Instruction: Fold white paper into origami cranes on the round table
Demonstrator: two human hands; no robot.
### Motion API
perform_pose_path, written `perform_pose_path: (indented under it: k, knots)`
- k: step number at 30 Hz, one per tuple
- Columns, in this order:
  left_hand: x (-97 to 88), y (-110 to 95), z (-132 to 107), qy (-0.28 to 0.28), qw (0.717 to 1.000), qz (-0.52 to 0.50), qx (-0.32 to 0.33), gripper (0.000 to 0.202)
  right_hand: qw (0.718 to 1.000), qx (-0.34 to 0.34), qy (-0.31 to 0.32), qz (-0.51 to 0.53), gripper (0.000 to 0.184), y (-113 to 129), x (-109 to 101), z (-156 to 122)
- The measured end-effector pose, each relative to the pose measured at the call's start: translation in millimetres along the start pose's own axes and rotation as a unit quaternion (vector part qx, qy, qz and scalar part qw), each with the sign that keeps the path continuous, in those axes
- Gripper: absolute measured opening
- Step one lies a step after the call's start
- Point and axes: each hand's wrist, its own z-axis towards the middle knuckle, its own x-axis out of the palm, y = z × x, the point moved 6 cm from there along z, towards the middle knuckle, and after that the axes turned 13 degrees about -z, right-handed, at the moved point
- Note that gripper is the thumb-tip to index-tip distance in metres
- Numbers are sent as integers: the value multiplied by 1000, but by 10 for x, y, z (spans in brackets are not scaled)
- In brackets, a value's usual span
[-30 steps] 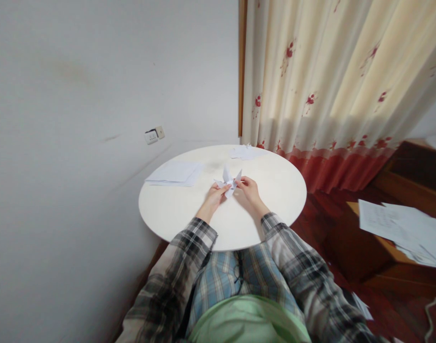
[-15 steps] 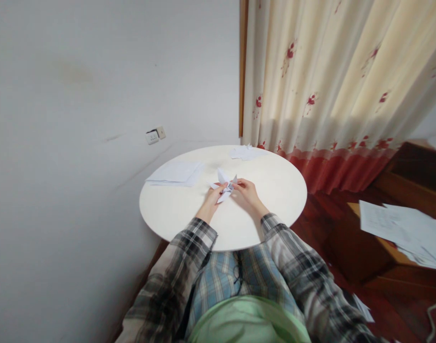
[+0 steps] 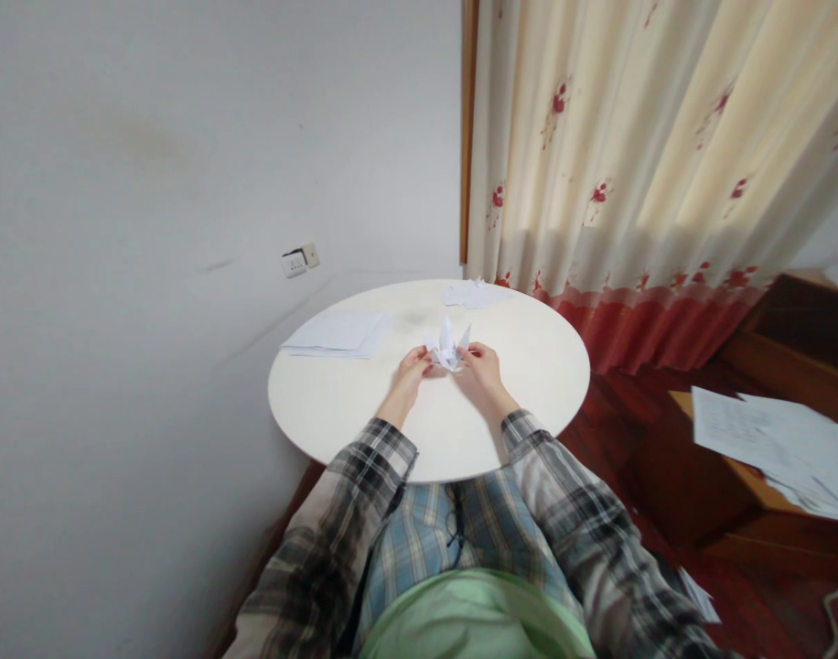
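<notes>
Head view, and here at the middle of the frame is the paper flower [image 3: 447,350], white, its pointed flaps standing up, held just over the round worktop [image 3: 364,412] between two bare hands. The left hand [image 3: 411,368] comes in from lower left, fingers pinching the flower's left side; the right hand [image 3: 483,364] mirrors it, thumb and fingers pinching the right side near a raised flap. It should be feather-light, this one, stiff along the creases, soft out at the tips, easily bent or torn, and hardly slippery. The best hold looks to be low, near the folded centre where the layers probably thicken; the thin tips would likely crumple under a firm squeeze. Over at centre left lies a stack [image 3: 337,331] of white sheets, well apart from the hands, and near the worktop's far edge, above the flower in the frame, sit more white papers [image 3: 475,294].
</notes>
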Motion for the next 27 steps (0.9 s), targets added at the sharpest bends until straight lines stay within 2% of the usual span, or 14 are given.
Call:
perform_pose_path:
  k: [4, 8, 12, 15, 17, 21, 24, 27]
  knots:
    - [-59, -27, 1, -21, 999, 33, 18, 26, 1000, -1, 7, -24, 22, -14, 26, -5]
    - [-72, -57, -14, -35, 997, 56, 27, 25, 1000, -6, 4, 11, 21, 12, 43, -13]
    - [-83, -112, -38, -62, 995, 71, 45, 28, 997, -32, -63, 11, 28, 97, -78, -39]
    - [-70, -128, -54, -70, 993, 85, 52, 28, 990, -60, -124, -41, 30, 201, -204, -93]
    - [-33, -120, -62, -58, 992, 101, 50, 29, 980, -108, -140, -95, 25, 309, -240, -137]
    - [75, -93, -83, -19, 992, 115, 41, 29, 960, -201, -85, -178, 13, 450, -147, -184]
    - [145, -90, -108, -2, 993, 112, 35, 29, 950, -225, -49, -213, 11, 430, -70, -173]
    - [204, -78, -131, 20, 994, 104, 17, 29, 944, -229, -42, -233, 11, 379, -42, -151]
